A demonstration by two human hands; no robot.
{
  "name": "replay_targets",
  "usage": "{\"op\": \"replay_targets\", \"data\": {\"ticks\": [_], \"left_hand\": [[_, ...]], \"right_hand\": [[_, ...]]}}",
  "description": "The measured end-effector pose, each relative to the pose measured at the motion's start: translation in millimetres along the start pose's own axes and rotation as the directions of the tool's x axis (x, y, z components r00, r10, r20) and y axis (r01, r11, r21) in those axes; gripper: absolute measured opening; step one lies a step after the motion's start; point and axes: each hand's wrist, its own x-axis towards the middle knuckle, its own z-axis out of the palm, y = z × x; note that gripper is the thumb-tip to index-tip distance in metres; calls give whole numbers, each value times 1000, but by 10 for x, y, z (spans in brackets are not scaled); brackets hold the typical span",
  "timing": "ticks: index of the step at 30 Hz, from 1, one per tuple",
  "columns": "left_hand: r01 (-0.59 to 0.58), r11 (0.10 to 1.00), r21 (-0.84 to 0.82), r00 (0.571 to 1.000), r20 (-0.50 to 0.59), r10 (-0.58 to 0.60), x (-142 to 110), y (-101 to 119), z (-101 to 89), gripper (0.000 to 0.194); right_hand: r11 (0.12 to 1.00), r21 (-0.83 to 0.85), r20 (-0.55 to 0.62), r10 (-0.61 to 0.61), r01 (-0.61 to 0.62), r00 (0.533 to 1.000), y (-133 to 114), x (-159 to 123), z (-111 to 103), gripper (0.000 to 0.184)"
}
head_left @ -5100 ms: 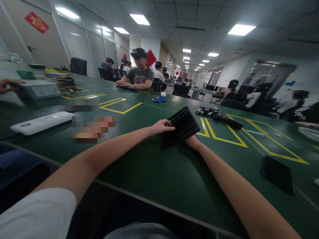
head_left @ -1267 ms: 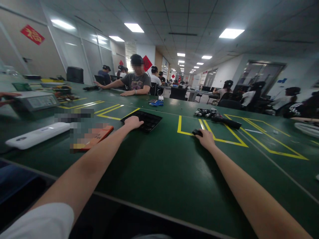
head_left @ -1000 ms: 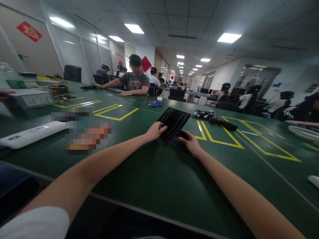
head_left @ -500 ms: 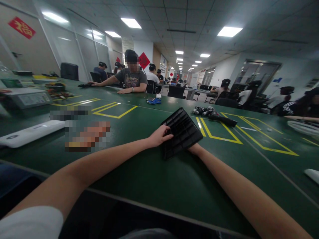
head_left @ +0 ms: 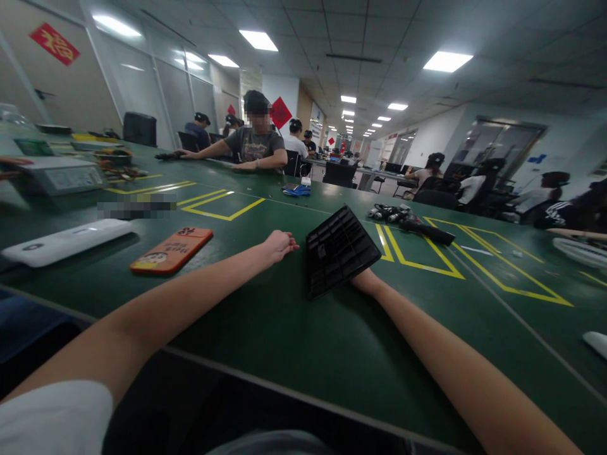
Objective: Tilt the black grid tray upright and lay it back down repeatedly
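A black plastic tray (head_left: 339,253), divided by ribs into shallow compartments, is held tilted above the green tabletop with its ribbed face towards me. My right hand (head_left: 366,282) grips it from behind at its lower right edge; most of the fingers are hidden by the tray. Just left of the tray, my left hand (head_left: 281,245) is raised over the table, apart from it. Its fingers are curled in together, and anything small inside them cannot be made out.
An orange phone case (head_left: 173,251) and a long white device (head_left: 71,241) lie to the left. Beyond the tray are a bundle of dark cables (head_left: 391,213) and a black cylindrical thing (head_left: 429,231). Yellow tape (head_left: 427,270) marks the green table (head_left: 284,354). Another person (head_left: 258,142) sits across.
My left hand has come off the tray's face and moved left, its fingers curling in. The tray stays in my right hand, tilted slightly differently. The view has shifted a little.
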Motion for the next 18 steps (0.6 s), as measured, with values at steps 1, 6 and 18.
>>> {"op": "replay_targets", "data": {"ticks": [1, 6, 18], "left_hand": [[29, 1000, 0, 999, 16, -29, -37, 4, -5, 12], [13, 982, 188, 972, 230, -57, -282, 92, 53, 20], [-286, 887, 362, 865, 497, 76, -426, 70, 100, 4]], "right_hand": [[1000, -9, -3, 4, -4, 1000, -6, 4, -4, 67], [999, -27, 16, -18, 19, 1000, -35, 35, -4, 66], [998, 46, -42, -28, 30, 999, -39, 62, 14, 59]]}}
